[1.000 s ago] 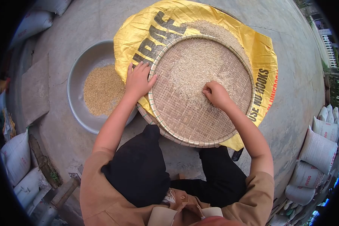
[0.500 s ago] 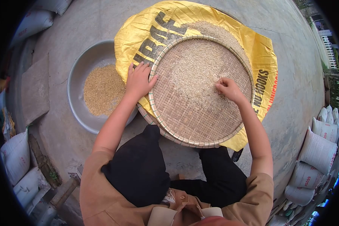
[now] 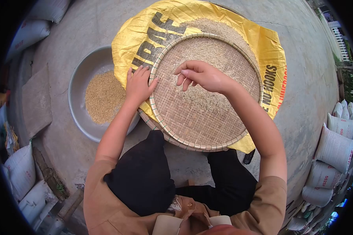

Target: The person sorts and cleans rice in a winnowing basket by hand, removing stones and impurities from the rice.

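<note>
A round woven tray (image 3: 208, 131) with a bound rim holds pale grain (image 3: 208, 98), spread mostly over its middle and upper part. My left hand (image 3: 140, 87) rests at the tray's left rim, its thumb on the rim and its fingers spread over the yellow sack. Above the left part of the tray is my right hand (image 3: 202, 76), with its fingers curled and the thumb near the index finger. Whether anything sits between those fingertips is too small to tell. The tray lies over a yellow printed sack (image 3: 133, 35) and another woven rim beneath.
To the left, a metal basin (image 3: 77, 102) holds golden grain (image 3: 104, 98) on the concrete floor. More pale grain lies on the sack beyond the tray. Filled white sacks (image 3: 333, 149) are stacked at the right, others (image 3: 21, 166) at the left. A small black object (image 3: 248, 157) lies near my right knee.
My right hand has moved left and lifted from the grain at the tray's right side. My left hand stays at the rim. The view has shifted slightly.
</note>
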`<action>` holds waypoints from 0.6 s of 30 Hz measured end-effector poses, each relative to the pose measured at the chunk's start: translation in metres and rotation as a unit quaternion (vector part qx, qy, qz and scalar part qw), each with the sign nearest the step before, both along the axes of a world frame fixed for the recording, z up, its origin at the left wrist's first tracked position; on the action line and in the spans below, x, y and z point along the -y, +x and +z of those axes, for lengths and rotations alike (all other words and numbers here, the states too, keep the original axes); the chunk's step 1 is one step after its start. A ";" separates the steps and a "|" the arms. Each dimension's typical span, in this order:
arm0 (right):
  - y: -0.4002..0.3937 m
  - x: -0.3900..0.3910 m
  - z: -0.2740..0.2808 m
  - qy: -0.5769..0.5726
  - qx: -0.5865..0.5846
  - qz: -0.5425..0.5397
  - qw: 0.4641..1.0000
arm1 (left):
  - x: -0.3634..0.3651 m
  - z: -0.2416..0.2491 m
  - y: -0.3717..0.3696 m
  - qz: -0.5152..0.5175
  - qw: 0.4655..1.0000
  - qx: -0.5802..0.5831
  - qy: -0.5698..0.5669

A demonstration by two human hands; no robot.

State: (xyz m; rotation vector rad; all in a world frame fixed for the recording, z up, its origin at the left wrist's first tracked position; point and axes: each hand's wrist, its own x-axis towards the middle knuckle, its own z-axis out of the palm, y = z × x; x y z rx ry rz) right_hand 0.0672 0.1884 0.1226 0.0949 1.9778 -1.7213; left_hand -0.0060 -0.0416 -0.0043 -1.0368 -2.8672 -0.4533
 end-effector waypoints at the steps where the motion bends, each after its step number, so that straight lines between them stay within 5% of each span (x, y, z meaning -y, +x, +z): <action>1: -0.004 0.014 0.017 -0.149 -0.013 0.002 0.989 | 0.000 0.001 0.000 -0.005 1.000 -0.002 -0.003; 4: -0.022 0.017 0.014 -0.062 -0.142 -0.007 0.988 | 0.000 0.003 0.000 -0.005 1.000 0.017 -0.004; 9: 0.004 -0.038 -0.042 0.140 -0.031 -0.126 0.982 | 0.002 -0.002 -0.002 -0.004 1.000 0.011 0.006; 14: 0.045 -0.072 -0.081 0.343 -0.032 -0.091 0.934 | 0.002 -0.001 -0.002 -0.003 1.000 0.010 0.005; 18: 0.057 -0.078 -0.091 0.363 -0.059 -0.090 0.925 | 0.002 -0.002 -0.001 -0.003 1.000 0.006 0.004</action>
